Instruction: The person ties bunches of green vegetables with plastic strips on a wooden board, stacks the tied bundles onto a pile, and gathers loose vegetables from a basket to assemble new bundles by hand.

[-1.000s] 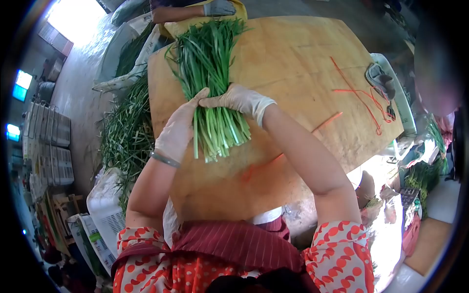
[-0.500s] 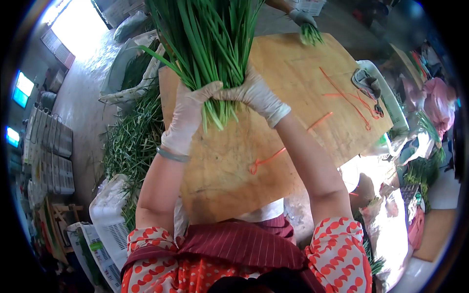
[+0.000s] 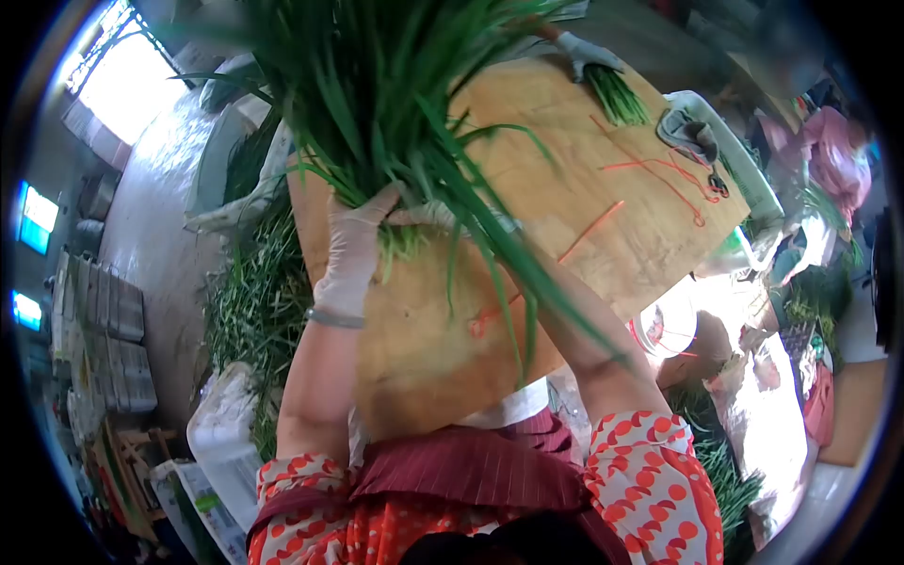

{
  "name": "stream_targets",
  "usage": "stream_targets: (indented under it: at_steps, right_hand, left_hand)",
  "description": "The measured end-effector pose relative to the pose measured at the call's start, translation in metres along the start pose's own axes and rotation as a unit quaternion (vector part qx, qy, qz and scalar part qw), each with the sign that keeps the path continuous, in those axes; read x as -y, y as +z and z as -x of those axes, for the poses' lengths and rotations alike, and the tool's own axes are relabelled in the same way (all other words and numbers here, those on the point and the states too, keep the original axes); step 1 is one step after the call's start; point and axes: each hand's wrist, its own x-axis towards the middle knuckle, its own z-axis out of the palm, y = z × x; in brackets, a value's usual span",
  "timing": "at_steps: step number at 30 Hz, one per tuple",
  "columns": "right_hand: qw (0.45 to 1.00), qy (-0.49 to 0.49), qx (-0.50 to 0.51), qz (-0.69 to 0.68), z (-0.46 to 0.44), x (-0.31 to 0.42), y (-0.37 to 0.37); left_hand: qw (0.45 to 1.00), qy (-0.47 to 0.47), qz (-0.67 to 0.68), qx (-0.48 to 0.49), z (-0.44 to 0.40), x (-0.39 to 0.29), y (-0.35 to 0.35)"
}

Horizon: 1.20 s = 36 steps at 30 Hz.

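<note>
A large bunch of garlic chives (image 3: 363,113) stands upright over the wooden board, leaves up and pale stem ends down. My left hand (image 3: 350,240), in a whitish glove, is closed around the lower stems from the left. From the right, my gloved right hand (image 3: 435,216) grips the same stems, its fingers partly covered by drooping leaves. Several long leaves hang down across my right forearm. Below the bunch, an orange-red tie (image 3: 485,322) lies on the board (image 3: 443,353), partly behind the leaves.
Across the board, another person's gloved hand (image 3: 586,52) holds a smaller chive bunch (image 3: 617,94). Red ties (image 3: 650,162), scissors (image 3: 718,185) and a grey cloth item (image 3: 688,134) lie at the right. Loose greens (image 3: 250,311) are heaped at the left, beside a white crate (image 3: 221,424).
The bunch has tipped and its leaves have spread, with several falling to the right over my right forearm. Both hands keep hold. The other person's small bunch has come further over the board.
</note>
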Motion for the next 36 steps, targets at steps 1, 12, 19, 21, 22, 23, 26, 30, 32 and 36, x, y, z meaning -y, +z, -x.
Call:
stream_targets:
  at_steps: [1, 12, 19, 21, 22, 23, 26, 30, 32, 36]
  right_hand:
    - [1.000, -0.002, 0.002, 0.014, -0.009, 0.004, -0.001]
    - [0.949, 0.203, 0.044, 0.237, -0.043, -0.035, 0.005]
    - [0.893, 0.186, 0.009, 0.409, -0.037, -0.035, -0.004]
    - [0.892, 0.163, 0.027, 0.421, -0.035, -0.033, -0.019]
    - [0.890, 0.165, 0.026, 0.423, -0.035, -0.027, -0.034]
    - [0.904, 0.135, 0.066, 0.400, -0.036, -0.020, -0.058]
    - [0.914, 0.073, -0.013, 0.399, -0.042, 0.001, -0.152]
    - [0.758, 0.242, -0.280, 0.537, -0.052, 0.001, -0.309]
    - [0.678, 0.201, -0.375, 0.599, -0.047, -0.024, -0.359]
    - [0.641, 0.379, -0.369, 0.556, -0.036, -0.023, -0.392]
  left_hand:
    - [1.000, 0.002, 0.003, 0.010, -0.003, -0.008, 0.005]
    - [0.974, -0.155, 0.068, -0.149, -0.003, 0.025, -0.030]
    - [0.939, -0.247, 0.038, -0.236, 0.009, 0.025, -0.023]
    - [0.955, -0.190, -0.021, -0.228, 0.009, 0.022, -0.018]
    - [0.962, -0.163, -0.038, -0.216, 0.008, 0.026, -0.022]
    - [0.968, -0.135, -0.055, -0.205, 0.008, 0.030, -0.026]
    - [0.945, -0.209, 0.031, -0.251, 0.004, 0.029, -0.027]
    - [0.947, -0.216, 0.071, -0.228, 0.013, 0.026, -0.020]
    - [0.973, -0.046, -0.211, -0.084, 0.027, 0.026, -0.013]
    - [0.928, 0.054, -0.367, 0.036, 0.019, 0.024, -0.008]
